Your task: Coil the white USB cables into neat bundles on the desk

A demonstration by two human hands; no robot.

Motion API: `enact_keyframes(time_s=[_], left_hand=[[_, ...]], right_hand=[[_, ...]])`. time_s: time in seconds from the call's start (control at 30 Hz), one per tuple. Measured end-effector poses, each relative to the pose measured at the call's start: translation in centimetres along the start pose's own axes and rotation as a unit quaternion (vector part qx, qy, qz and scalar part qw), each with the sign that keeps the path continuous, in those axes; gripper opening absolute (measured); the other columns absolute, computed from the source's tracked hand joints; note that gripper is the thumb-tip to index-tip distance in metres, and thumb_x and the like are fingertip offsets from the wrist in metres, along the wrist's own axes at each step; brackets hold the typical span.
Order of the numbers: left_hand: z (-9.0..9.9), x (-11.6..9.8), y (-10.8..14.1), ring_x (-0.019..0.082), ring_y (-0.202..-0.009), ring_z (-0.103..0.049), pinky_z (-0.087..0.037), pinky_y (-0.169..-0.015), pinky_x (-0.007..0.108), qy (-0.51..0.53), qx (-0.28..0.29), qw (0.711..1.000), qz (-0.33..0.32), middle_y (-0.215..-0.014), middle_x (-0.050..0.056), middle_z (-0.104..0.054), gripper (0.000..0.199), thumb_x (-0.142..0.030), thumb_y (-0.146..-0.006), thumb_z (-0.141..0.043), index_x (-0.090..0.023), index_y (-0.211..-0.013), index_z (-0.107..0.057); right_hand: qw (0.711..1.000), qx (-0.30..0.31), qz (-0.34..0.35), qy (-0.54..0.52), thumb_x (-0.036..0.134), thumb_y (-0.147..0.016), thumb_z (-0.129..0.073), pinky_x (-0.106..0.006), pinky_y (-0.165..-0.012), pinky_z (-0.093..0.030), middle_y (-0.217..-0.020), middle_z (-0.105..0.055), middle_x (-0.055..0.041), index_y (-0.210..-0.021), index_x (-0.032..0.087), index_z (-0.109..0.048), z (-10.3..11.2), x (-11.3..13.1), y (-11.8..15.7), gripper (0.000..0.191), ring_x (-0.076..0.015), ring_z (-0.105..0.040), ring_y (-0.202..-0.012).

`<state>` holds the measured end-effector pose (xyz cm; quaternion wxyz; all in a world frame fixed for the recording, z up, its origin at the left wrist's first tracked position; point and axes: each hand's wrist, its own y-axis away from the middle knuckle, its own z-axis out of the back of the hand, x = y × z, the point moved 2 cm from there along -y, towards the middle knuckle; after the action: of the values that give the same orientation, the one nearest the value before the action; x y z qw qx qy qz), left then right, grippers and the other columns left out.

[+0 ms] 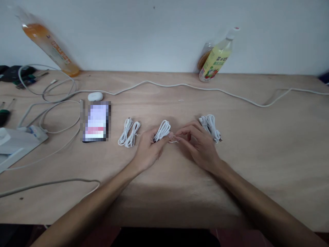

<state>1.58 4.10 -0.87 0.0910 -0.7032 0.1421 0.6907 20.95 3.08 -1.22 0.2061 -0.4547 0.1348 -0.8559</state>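
My left hand (149,148) is closed around a coiled white cable (162,130), whose loops stick up past my fingers. From the coil's right side runs a thin white twist tie (174,139). The fingertips of my right hand (196,144) pinch that tie, close beside my left thumb. To the left, two coiled white cables (129,133) lie side by side on the table. Another bundle of coiled white cables (211,127) rests just behind my right hand, which partly hides it.
A phone (96,121) and a white earbud case (95,96) lie on the left. Behind, a long white cord (185,85) crosses the wooden table (269,147). Drink bottles (217,58) stand by the wall. A white power strip (23,140) and tangled cables occupy the left edge.
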Motion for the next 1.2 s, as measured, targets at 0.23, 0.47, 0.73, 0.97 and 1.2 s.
enact_keyframes(time_s=[0.23, 0.47, 0.73, 0.97, 1.2], left_hand=[[0.11, 0.16, -0.10, 0.009, -0.037, -0.042, -0.029, -0.040, 0.024, -0.012, 0.014, 1.000, 0.001, -0.047, -0.008, -0.048, 0.038, -0.051, -0.101, -0.070, -0.021, -0.080, -0.061], [0.05, 0.27, 0.07, 0.010, -0.040, -0.043, -0.030, -0.042, 0.025, -0.056, 0.006, 0.998, -0.009, -0.049, -0.008, -0.049, 0.035, -0.047, -0.102, -0.068, -0.021, -0.080, -0.059], [-0.01, 0.15, 0.12, 0.010, -0.038, -0.043, -0.031, -0.043, 0.025, -0.072, 0.005, 0.997, -0.016, -0.048, -0.009, -0.049, 0.032, -0.040, -0.103, -0.063, -0.021, -0.079, -0.058], [-0.03, 0.16, 0.09, 0.011, -0.036, -0.044, -0.030, -0.040, 0.024, -0.062, 0.013, 0.998, -0.009, -0.046, -0.009, -0.049, 0.032, -0.043, -0.102, -0.061, -0.021, -0.078, -0.058], [-0.16, -0.03, 0.18, 0.010, -0.036, -0.045, -0.032, -0.042, 0.024, -0.071, 0.019, 0.997, -0.003, -0.046, -0.009, -0.050, 0.033, -0.041, -0.102, -0.059, -0.022, -0.076, -0.057]], right_hand=[[1.000, 0.021, 0.002, -0.006, 0.028, -0.106, -0.069, -0.037, -0.068, -0.051, -0.099, -0.071, -0.0045, -0.104, 0.030, -0.078, -0.09, -0.09, 0.06, 0.010, -0.0226, -0.062, -0.083], [0.998, 0.019, 0.050, 0.024, 0.024, -0.109, -0.065, -0.041, -0.078, -0.055, -0.099, -0.072, -0.0057, -0.105, 0.029, -0.078, -0.16, -0.09, 0.20, 0.014, -0.0241, -0.064, -0.087], [0.986, 0.007, 0.140, 0.094, 0.019, -0.109, -0.063, -0.041, -0.080, -0.055, -0.095, -0.072, -0.0076, -0.109, 0.024, -0.075, -0.42, 0.04, 0.24, 0.013, -0.0254, -0.065, -0.090], [0.966, -0.016, 0.212, 0.147, 0.017, -0.108, -0.065, -0.040, -0.076, -0.056, -0.097, -0.073, -0.0090, -0.113, 0.022, -0.073, -0.63, 0.45, 0.24, 0.010, -0.0244, -0.065, -0.087], [0.959, -0.033, 0.231, 0.164, 0.007, -0.106, -0.066, -0.035, -0.072, -0.052, -0.098, -0.074, -0.0059, -0.114, 0.024, -0.072, -0.56, 0.86, 0.35, 0.020, -0.0216, -0.063, -0.088]])
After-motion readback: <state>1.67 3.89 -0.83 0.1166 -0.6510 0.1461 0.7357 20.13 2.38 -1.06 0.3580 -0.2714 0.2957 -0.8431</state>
